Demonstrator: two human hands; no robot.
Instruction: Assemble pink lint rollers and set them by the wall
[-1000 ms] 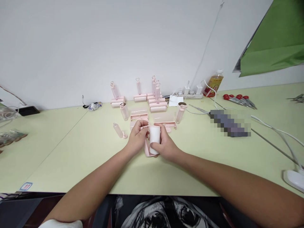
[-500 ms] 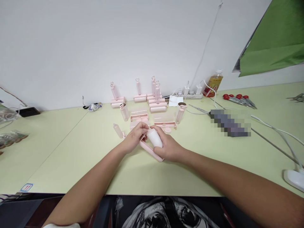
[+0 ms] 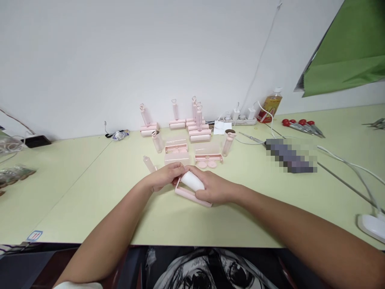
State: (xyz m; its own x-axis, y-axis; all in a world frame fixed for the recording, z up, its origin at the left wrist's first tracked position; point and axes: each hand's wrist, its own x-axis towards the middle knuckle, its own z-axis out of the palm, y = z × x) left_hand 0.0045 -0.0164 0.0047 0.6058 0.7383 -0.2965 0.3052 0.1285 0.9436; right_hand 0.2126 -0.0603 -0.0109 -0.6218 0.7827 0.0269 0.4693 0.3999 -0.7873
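My right hand [image 3: 219,188] is closed around a white lint roll [image 3: 193,181], its thumb over the near side. A pink lint roller case [image 3: 191,195], long and shallow, lies tilted under and beside the roll. My left hand [image 3: 165,176] grips the left end of this case, its fingertips close to the roll's left end and to my right fingertips. Whether the roll is seated in the case I cannot tell. Just beyond my left hand lies a pink handle [image 3: 148,163], partly hidden. Two round pink discs [image 3: 207,164] rest beyond my right hand.
Open pink cases [image 3: 208,157] with clear covers lie ahead, between upright pink handles [image 3: 228,143]. Several lint rollers [image 3: 200,135] stand along the wall. A power strip [image 3: 248,121], bottle [image 3: 270,105], red-handled tools [image 3: 303,126] and a blurred-out object [image 3: 290,156] are to the right.
The white roll has tipped lower, lying more level along the pink case. My left hand has moved slightly down and left. A second pink disc now shows beyond my right hand.
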